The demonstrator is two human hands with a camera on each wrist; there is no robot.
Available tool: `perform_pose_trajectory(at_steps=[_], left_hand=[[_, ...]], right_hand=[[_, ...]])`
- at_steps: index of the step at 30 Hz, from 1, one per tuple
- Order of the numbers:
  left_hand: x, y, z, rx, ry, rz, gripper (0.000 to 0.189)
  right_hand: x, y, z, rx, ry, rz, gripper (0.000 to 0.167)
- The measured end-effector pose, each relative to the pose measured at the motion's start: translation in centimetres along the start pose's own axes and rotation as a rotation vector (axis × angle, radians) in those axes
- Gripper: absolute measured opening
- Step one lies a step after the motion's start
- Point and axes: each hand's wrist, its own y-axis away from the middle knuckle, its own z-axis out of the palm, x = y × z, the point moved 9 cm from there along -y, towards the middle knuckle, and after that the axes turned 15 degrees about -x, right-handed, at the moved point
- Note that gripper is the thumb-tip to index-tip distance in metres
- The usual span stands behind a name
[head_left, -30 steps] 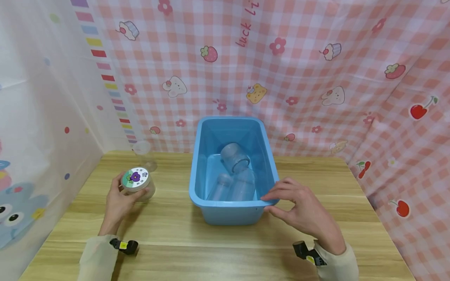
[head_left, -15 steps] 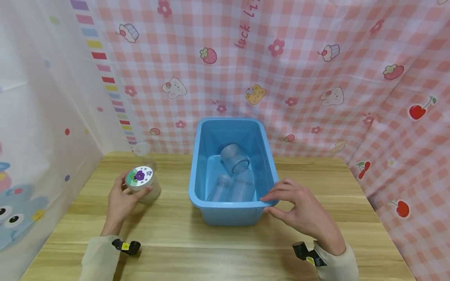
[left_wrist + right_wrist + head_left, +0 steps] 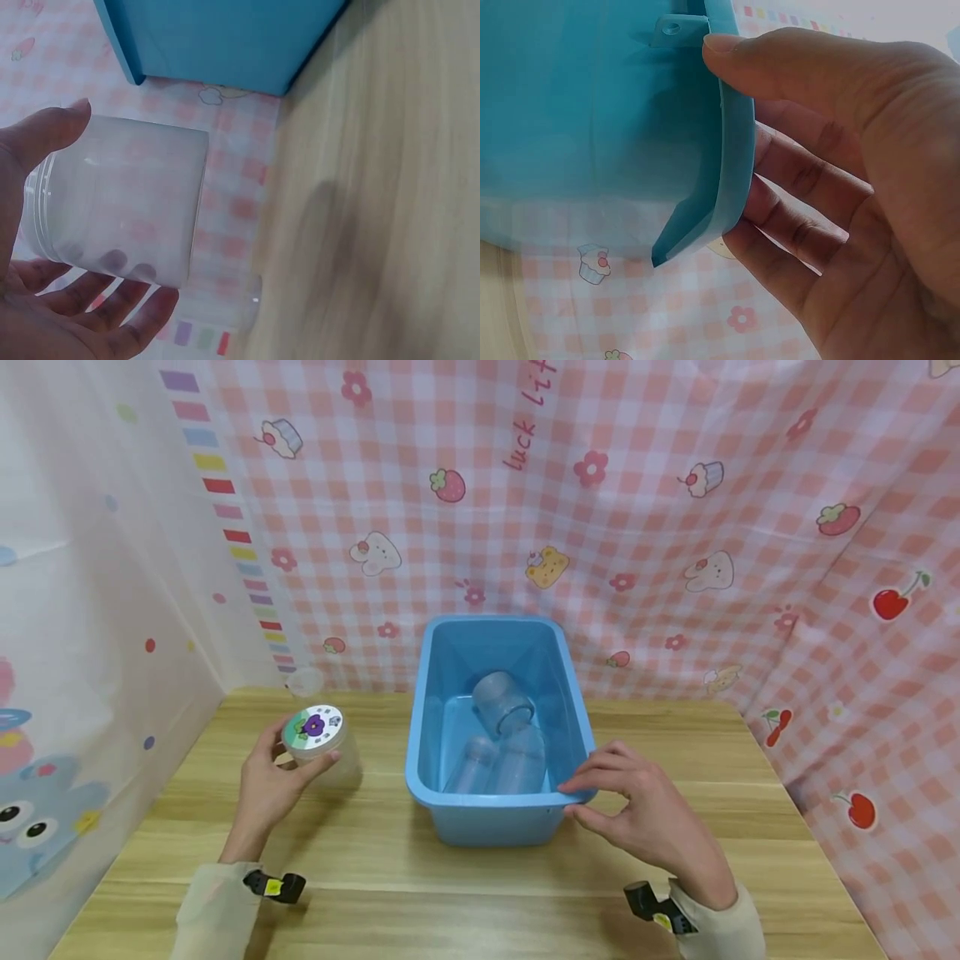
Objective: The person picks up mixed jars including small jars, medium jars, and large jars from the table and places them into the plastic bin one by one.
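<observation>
My left hand (image 3: 279, 777) grips a clear plastic jar (image 3: 127, 199) with thumb on one side and fingers round the other. Its round lid (image 3: 313, 727) bears a purple flower on green and white. In the left wrist view the jar is raised off the wooden table. My right hand (image 3: 645, 806) pinches the near right corner of a blue plastic bin (image 3: 495, 822), thumb below the rim (image 3: 739, 150) and fingers over it. Inside the bin lie several clear containers: a wide jar (image 3: 501, 697) and bottles (image 3: 519, 764), (image 3: 474, 764) in front of it.
Behind the left hand stands another clear container (image 3: 303, 683), mostly hidden by the held jar. The wooden table (image 3: 420, 910) reaches back to a pink checked cloth (image 3: 487, 510). A white patterned cloth (image 3: 90, 568) hangs at the left.
My left hand has carried the jar up and to the right, towards the bin. The right hand keeps its hold on the bin's corner, and the bin stays in place.
</observation>
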Motion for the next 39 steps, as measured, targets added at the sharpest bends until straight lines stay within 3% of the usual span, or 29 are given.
perform_pose_trajectory(at_steps=[10, 18, 26, 39], left_hand=[[3.0, 0.0, 0.2, 0.002, -0.055, 0.044, 0.095], [6.0, 0.2, -0.1, 0.021, -0.104, 0.131, 0.094], [9.2, 0.4, -1.0, 0.048, -0.117, 0.215, 0.087], [13.4, 0.6, -1.9, 0.071, -0.158, 0.295, 0.084]], right_hand=[[0.0, 0.1, -0.1, 0.015, -0.001, 0.0, 0.026], [0.3, 0.2, 0.1, -0.009, -0.016, 0.032, 0.024], [0.4, 0.1, 0.2, -0.012, -0.019, 0.035, 0.023], [0.4, 0.2, 0.2, -0.021, -0.022, 0.047, 0.022]])
